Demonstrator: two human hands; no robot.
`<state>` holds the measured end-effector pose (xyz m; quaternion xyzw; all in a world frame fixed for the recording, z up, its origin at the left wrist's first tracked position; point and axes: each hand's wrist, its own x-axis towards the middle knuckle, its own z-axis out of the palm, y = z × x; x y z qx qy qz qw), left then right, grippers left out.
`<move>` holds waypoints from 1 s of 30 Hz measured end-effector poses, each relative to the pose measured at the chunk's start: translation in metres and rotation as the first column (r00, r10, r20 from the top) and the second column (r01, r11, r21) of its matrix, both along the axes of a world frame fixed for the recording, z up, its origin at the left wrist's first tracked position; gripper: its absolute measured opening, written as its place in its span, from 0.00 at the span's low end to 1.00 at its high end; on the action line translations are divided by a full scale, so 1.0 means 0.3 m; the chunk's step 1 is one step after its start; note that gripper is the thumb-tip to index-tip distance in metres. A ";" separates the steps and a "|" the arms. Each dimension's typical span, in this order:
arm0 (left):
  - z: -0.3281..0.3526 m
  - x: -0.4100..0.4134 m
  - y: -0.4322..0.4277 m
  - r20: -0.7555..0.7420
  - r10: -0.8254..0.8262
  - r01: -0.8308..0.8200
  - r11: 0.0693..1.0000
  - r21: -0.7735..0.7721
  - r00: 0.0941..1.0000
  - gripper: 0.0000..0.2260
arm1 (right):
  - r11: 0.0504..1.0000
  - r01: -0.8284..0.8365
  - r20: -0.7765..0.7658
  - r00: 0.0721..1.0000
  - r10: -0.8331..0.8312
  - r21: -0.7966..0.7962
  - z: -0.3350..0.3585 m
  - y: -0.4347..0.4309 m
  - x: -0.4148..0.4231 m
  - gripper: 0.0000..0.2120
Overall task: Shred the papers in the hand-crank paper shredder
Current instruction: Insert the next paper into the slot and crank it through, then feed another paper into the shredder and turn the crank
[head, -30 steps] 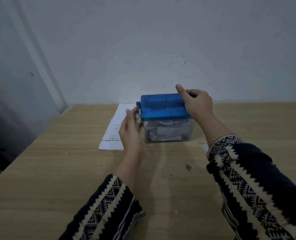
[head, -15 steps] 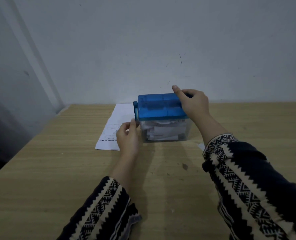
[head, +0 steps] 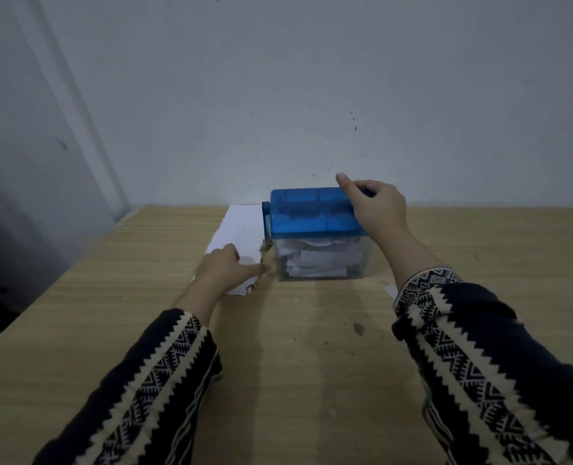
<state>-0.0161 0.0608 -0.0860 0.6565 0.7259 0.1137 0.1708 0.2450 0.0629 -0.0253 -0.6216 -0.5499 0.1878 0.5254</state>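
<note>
A hand-crank paper shredder with a blue lid (head: 308, 213) and a clear bin (head: 322, 263) full of white paper shreds stands at the back of the wooden table (head: 295, 347). Its blue crank arm (head: 265, 218) hangs down the left side. My left hand (head: 223, 268) is low beside the bin with its fingers curled at the crank's pale knob (head: 263, 252), thumb pointing at the bin's base. My right hand (head: 379, 206) grips the lid's right end, thumb laid over the top. A white printed sheet (head: 241, 226) lies flat left of the shredder, partly under my left hand.
A grey wall stands just behind the shredder. The table's left edge (head: 77, 263) runs diagonally, with dark floor space beyond it. A small white paper scrap (head: 391, 290) lies by my right sleeve. A dark spot (head: 358, 328) marks the tabletop.
My left hand has swung down from beside the lid to the table level, with the crank knob coming down along with it. My right hand has stayed on the lid.
</note>
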 end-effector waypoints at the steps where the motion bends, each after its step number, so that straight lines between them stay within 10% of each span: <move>1: -0.006 0.002 -0.001 -0.014 -0.007 0.007 1.000 -0.004 1.000 0.34 | 1.000 0.002 -0.003 1.000 -0.002 -0.001 0.002 0.000 -0.001 0.27; 14: -0.064 -0.005 -0.014 -0.005 0.009 -0.007 0.974 0.227 1.000 0.14 | 1.000 0.020 -0.007 1.000 -0.020 -0.006 -0.003 0.004 -0.001 0.27; 21: -0.030 -0.003 0.022 0.189 0.025 -0.049 0.991 0.128 0.982 0.07 | 1.000 0.019 0.003 1.000 -0.019 -0.001 -0.006 0.008 0.002 0.27; 30: 0.156 -0.068 0.076 0.695 0.076 -0.299 0.932 0.205 0.715 0.07 | 1.000 0.018 0.009 1.000 -0.018 0.003 -0.009 0.010 0.005 0.28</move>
